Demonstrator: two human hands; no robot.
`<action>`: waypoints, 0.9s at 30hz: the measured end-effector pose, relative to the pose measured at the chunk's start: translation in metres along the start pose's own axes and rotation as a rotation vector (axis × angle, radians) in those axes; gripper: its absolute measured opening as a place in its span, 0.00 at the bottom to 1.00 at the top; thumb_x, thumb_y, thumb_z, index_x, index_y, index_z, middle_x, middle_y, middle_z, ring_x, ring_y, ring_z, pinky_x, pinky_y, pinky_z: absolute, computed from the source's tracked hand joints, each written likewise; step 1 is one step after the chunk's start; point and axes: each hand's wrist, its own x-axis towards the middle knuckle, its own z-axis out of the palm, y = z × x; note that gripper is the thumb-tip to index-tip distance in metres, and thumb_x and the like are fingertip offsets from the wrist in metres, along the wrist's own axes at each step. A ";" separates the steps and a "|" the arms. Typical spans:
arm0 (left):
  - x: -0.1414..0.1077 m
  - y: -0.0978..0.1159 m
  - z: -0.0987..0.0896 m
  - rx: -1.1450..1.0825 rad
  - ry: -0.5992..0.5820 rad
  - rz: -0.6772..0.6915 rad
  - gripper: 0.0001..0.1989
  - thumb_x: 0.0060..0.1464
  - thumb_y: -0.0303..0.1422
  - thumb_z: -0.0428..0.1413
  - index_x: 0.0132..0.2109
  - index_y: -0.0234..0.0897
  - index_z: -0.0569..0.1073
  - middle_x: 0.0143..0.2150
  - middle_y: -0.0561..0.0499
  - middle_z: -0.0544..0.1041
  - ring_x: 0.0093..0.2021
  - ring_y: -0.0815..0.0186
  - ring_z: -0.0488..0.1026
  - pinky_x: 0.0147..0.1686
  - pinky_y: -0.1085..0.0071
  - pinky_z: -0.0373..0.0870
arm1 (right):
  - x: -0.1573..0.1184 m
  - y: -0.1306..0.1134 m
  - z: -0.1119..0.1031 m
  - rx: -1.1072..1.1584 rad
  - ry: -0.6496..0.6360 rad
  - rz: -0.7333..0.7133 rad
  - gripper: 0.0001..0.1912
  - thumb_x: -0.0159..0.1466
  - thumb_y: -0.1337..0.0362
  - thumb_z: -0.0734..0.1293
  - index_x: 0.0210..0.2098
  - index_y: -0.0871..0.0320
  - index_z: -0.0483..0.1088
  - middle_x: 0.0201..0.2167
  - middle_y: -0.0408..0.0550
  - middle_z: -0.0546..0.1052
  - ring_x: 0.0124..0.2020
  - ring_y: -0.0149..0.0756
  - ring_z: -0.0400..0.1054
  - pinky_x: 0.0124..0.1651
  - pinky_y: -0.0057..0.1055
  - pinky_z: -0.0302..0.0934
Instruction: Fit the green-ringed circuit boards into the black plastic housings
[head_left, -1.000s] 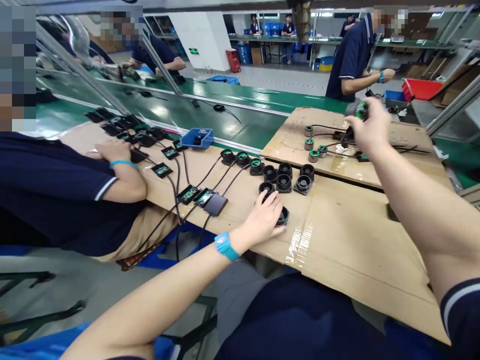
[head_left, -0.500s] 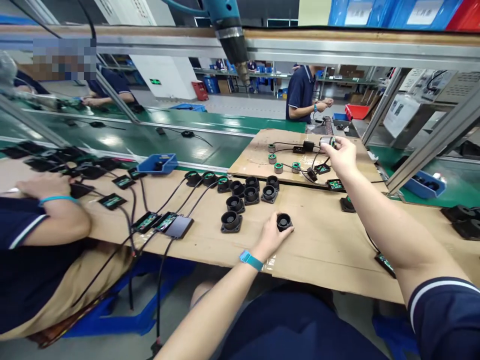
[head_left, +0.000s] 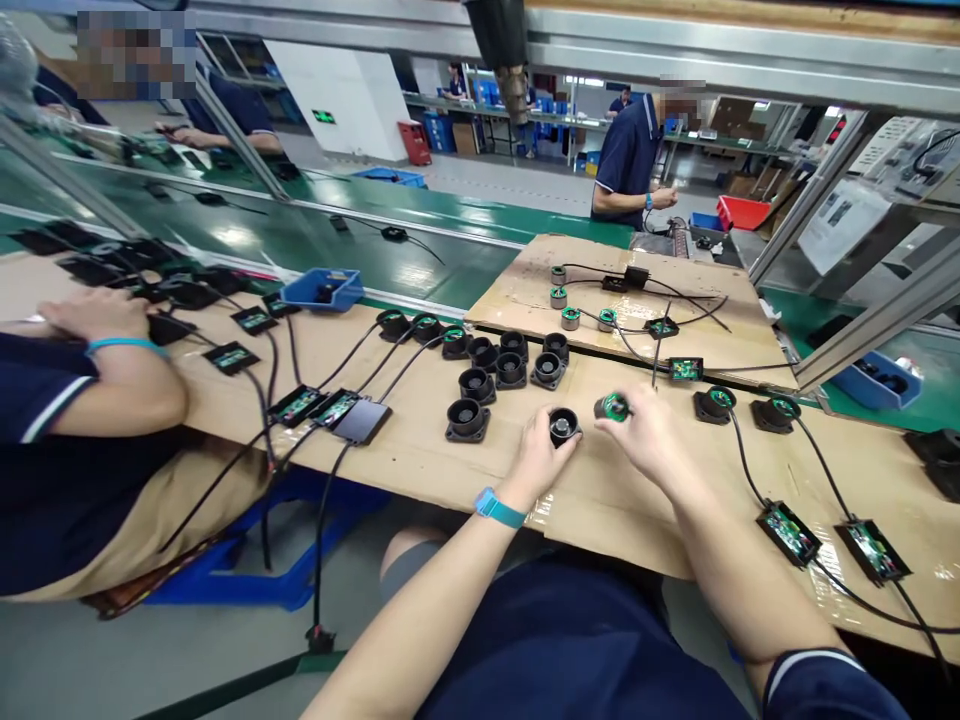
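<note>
My left hand (head_left: 538,455) grips a round black housing with a square base (head_left: 563,427), its open top facing up on the cardboard. Just right of it, my right hand (head_left: 651,435) holds a small motor stator with a green ring (head_left: 615,406) above the surface, apart from the housing. A black cable runs up behind that hand. Several similar black housings (head_left: 466,420) stand in a group to the left. Two housings with green rings inside (head_left: 718,402) sit at the right, cabled to open black boxes with green circuit boards (head_left: 787,531).
On the raised cardboard (head_left: 517,295) lie several green-ringed stators (head_left: 570,318) with cables. A co-worker's arm (head_left: 135,370) rests at the left, near cabled boxes (head_left: 300,404) and a blue bin (head_left: 322,289). A power driver (head_left: 504,60) hangs overhead.
My right hand has come back from the raised cardboard with the stator, close to my left hand. My left hand keeps the housing in nearly the same spot. The view has tilted slightly.
</note>
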 end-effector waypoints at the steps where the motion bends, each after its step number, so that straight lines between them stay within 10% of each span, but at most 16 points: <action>1: 0.000 -0.001 0.000 0.005 0.013 -0.004 0.23 0.57 0.37 0.61 0.56 0.40 0.64 0.53 0.41 0.73 0.56 0.53 0.72 0.58 0.53 0.68 | -0.003 0.006 0.020 -0.049 -0.111 0.072 0.15 0.56 0.59 0.77 0.40 0.57 0.75 0.40 0.55 0.77 0.43 0.48 0.73 0.48 0.42 0.69; 5: 0.002 -0.004 0.002 -0.010 0.035 -0.051 0.25 0.56 0.38 0.62 0.57 0.39 0.63 0.55 0.39 0.73 0.57 0.52 0.72 0.58 0.51 0.68 | -0.008 0.020 0.060 -0.090 -0.292 0.169 0.17 0.60 0.57 0.74 0.43 0.62 0.75 0.44 0.60 0.77 0.48 0.52 0.73 0.50 0.43 0.67; 17: 0.006 -0.008 0.002 -0.020 0.071 -0.052 0.24 0.55 0.38 0.63 0.55 0.40 0.66 0.52 0.43 0.76 0.54 0.55 0.75 0.56 0.56 0.71 | -0.017 0.038 0.065 0.149 -0.199 0.048 0.16 0.61 0.63 0.72 0.49 0.60 0.74 0.45 0.56 0.78 0.48 0.45 0.72 0.55 0.43 0.67; 27: 0.004 0.000 0.001 0.003 0.058 0.047 0.23 0.56 0.33 0.62 0.57 0.40 0.66 0.55 0.42 0.74 0.58 0.54 0.72 0.60 0.53 0.69 | -0.027 0.012 0.048 0.364 0.167 -0.061 0.21 0.67 0.56 0.66 0.58 0.54 0.70 0.50 0.56 0.75 0.51 0.46 0.72 0.54 0.44 0.70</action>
